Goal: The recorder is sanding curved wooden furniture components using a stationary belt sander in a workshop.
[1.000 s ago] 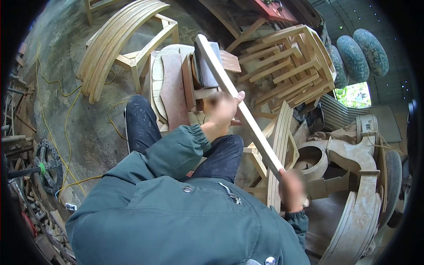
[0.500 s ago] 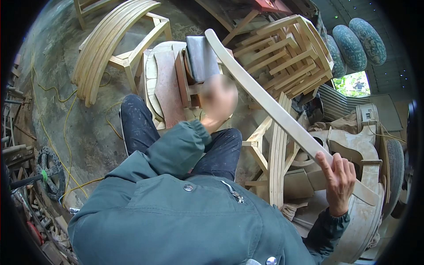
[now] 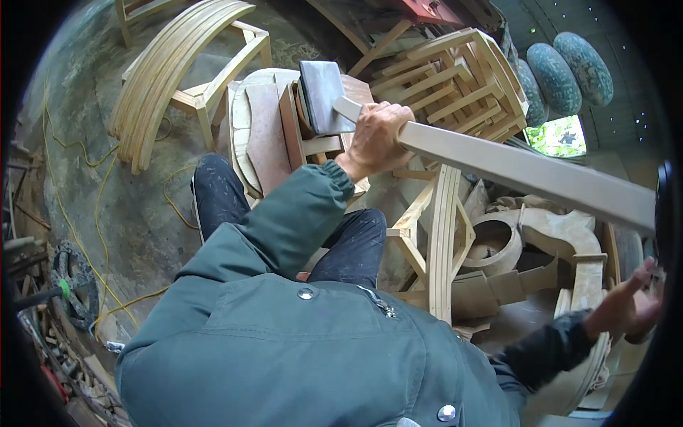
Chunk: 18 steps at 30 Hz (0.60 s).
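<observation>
A long, pale, slightly curved wooden slat (image 3: pixel 512 164) slants from the middle of the view toward the right rim. My left hand (image 3: pixel 380 135) is closed around it near its left end, with the fingers wrapped over the top. That end lies against a flat grey-faced block (image 3: pixel 324 92), which stands on a low wooden stand in front of my knees. My right hand (image 3: pixel 633 302) is below the slat's far end, apart from it, its fingers spread and partly cut by the dark rim.
Curved wooden slats (image 3: pixel 167 85) rest on a frame at the far left. Stacked frames (image 3: pixel 455 85) stand at the far right, with a bundle of slats (image 3: pixel 442 242) nearer me. A yellow cord (image 3: pixel 99 228) crosses the floor. Curved cast-looking parts (image 3: pixel 562 235) lie at right.
My left hand has taken hold of the slat near its left end. The slat has swung up at the right and come closer. My right hand has let go and moved right.
</observation>
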Available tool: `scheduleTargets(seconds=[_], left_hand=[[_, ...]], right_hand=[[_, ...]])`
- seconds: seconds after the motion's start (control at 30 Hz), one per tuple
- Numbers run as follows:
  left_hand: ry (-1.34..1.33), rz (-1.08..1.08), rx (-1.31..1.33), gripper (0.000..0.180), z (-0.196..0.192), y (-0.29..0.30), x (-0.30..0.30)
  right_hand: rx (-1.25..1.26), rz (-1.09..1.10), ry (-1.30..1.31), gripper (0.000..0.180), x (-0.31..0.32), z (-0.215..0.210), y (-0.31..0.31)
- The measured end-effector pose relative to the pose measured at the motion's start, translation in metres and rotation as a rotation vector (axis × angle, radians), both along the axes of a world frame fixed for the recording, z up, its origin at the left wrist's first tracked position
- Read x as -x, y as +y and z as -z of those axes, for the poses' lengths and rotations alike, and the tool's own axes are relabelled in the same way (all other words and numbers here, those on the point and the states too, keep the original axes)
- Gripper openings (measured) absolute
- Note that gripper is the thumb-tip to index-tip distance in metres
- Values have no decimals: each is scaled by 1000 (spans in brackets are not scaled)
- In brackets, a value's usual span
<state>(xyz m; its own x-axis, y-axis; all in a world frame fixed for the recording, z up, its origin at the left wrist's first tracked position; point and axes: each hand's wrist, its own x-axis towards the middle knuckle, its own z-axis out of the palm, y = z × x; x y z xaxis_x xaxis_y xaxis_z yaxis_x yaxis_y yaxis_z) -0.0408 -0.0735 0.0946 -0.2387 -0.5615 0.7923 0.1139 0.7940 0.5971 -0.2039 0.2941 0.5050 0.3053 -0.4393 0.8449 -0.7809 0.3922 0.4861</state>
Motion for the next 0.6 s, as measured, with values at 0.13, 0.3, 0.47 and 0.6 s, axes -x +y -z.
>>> scheduleTargets(seconds=[0.13,0.3,0.47,0.6], left_hand=[[11,-120,-166,24,-21,21,3],[-69,-148,-267,30,-39,11,0],[-41,-195,-395,24,-49,-31,12],[-38,-188,-355,29,-46,-47,23]], right_hand=[[-209,-784,-989,82,-49,142,-151],[-294,-982,-1592,77,-97,204,-284],[-201,-1180,-1735,62,-56,194,-354],[-191,-1202,-1759,59,-38,195,-373]])
